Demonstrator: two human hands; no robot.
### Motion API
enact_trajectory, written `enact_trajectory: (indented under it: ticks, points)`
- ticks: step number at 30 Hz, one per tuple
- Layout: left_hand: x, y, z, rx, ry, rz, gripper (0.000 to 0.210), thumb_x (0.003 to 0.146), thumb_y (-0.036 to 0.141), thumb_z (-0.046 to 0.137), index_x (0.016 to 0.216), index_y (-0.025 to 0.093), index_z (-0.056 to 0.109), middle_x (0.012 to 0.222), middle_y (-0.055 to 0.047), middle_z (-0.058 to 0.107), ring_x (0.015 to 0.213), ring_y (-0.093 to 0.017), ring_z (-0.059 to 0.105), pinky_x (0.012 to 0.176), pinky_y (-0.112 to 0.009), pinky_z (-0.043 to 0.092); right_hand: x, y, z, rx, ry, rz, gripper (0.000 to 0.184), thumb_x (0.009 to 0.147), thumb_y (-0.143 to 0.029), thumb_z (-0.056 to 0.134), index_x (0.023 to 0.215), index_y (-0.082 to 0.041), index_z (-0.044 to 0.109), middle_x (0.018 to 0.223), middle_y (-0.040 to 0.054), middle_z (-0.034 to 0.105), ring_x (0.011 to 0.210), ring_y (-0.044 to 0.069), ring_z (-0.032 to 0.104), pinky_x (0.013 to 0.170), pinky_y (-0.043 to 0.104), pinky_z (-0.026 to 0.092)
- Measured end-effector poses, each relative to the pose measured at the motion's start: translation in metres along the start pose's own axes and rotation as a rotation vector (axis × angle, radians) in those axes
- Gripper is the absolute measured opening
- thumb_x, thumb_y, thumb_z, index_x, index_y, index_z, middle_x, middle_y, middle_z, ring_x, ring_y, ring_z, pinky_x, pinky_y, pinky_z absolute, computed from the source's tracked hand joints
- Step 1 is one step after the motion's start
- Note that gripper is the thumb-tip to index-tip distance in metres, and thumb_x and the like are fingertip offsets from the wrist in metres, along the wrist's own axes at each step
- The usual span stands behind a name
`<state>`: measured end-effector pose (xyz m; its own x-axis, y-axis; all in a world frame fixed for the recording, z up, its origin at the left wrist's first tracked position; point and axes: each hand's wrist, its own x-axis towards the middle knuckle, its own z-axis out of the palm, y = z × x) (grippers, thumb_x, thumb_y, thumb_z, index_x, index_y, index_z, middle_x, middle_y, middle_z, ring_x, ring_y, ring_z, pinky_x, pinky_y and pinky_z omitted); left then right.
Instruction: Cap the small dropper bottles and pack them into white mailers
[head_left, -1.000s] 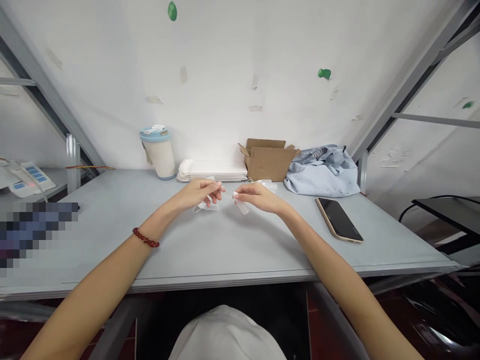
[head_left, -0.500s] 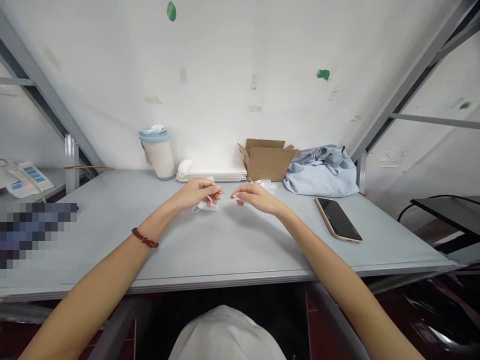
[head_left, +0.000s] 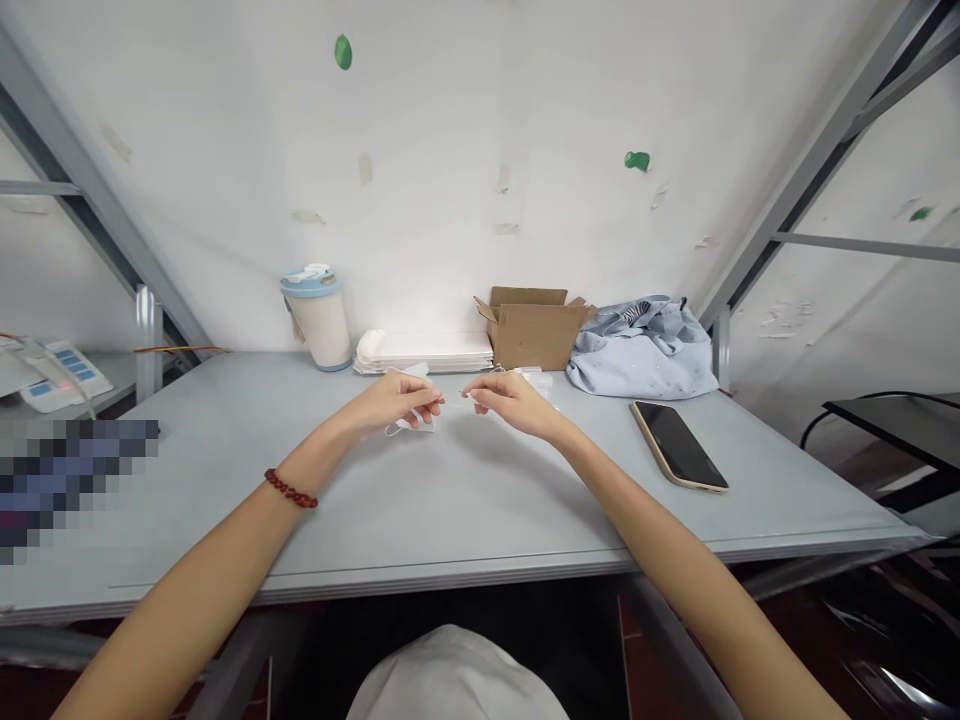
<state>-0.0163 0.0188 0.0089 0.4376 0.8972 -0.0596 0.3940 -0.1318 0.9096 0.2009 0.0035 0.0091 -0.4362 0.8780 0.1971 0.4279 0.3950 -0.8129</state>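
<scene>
My right hand [head_left: 514, 400] has thumb and forefinger closed together on a small pale piece [head_left: 472, 399], which shows only as a sliver at the fingertips. My left hand [head_left: 397, 402] faces it, thumb and fingers curled together; whether anything is pinched there I can't tell. The two sets of fingertips point at each other across a narrow gap, over the desk [head_left: 450, 510] and not touching. The pale piece lies on the right-hand side of that gap, so my right hand is the nearer one, and my left lies directly across from it. (Its long axis I can't make out; my fingers hide too much of it.)

Just below my left fingers is a white piece [head_left: 424, 427], running roughly sideways, with a thin loop [head_left: 393, 431] at its left end. My left hand is much the nearer to that one. Beyond my right knuckles some clear plastic pieces [head_left: 538, 379] lie in front of an open cardboard box [head_left: 540, 338].

Further out, a flat white stack [head_left: 431, 350] sits left of the box, then a lidded cup [head_left: 324, 325] near the wall. Blue cloth [head_left: 641, 355] is heaped right of the box, and a phone [head_left: 681, 445] lies beyond my right forearm. A red bracelet [head_left: 290, 490] circles my left wrist.
</scene>
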Motion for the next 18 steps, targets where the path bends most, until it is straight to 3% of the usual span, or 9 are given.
enact_trajectory:
  ticks: [18]
  points:
    - [-0.0055,0.0048,0.0051,-0.031,-0.103,0.062,0.027,0.080,0.042,0.061,0.073,0.016,0.062,0.075,-0.002,0.063,0.065,-0.012,0.055,0.064,-0.026,0.043,-0.0033,-0.0042,0.0074,0.061,-0.011,-0.038,0.018,0.083,-0.026,0.051,0.085,-0.014,0.065,0.072,0.0019,0.064,0.069,0.011,0.055,0.063,0.023,0.041]
